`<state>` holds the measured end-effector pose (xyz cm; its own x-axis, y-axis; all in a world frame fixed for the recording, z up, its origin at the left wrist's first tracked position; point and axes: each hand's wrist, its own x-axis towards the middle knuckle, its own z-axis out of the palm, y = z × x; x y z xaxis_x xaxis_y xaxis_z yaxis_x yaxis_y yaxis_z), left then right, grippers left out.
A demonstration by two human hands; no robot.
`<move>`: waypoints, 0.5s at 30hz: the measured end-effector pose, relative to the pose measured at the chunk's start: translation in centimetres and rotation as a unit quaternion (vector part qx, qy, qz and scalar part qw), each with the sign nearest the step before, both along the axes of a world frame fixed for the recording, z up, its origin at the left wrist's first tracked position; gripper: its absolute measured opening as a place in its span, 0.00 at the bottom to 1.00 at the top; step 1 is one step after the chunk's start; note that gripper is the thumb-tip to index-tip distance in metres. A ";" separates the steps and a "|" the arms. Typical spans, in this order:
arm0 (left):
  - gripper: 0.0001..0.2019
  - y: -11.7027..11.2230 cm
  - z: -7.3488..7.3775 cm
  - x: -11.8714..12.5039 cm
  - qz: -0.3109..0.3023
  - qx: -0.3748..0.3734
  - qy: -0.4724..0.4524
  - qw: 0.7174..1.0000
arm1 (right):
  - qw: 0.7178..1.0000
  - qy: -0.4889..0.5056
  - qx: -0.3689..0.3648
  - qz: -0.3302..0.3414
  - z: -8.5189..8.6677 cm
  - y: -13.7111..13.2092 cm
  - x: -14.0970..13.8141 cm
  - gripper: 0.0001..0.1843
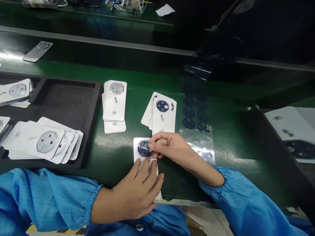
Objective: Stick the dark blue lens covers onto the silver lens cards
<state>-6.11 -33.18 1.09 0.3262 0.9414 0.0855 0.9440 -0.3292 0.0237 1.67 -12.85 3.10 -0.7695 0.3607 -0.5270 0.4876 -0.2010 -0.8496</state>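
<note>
The panel (pixel 142 160) is white, its disc (pixel 142 145) navy, the table (pixel 118 154) green.

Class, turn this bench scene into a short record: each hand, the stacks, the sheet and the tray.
Left hand: fingers spread on a white panel
Right hand: fingertips at its dark disc; anything pinched is unclear
Left stack: panels, silver disc on top
Right stack: panels, dark disc on top
Sheet: clear, bearing dark discs
Tray: black, holding panels
</note>
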 end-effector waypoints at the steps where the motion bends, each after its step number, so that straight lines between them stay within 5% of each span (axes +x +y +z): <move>1: 0.36 0.0 0.0 0.0 0.000 0.000 0.000 1.000 | 1.000 -0.003 0.001 0.002 0.0 0.0 0.0 0.22; 15: 0.36 0.1 0.0 0.0 -0.001 0.000 0.005 1.000 | 1.000 -0.010 0.016 0.002 -0.4 -0.1 0.0 0.19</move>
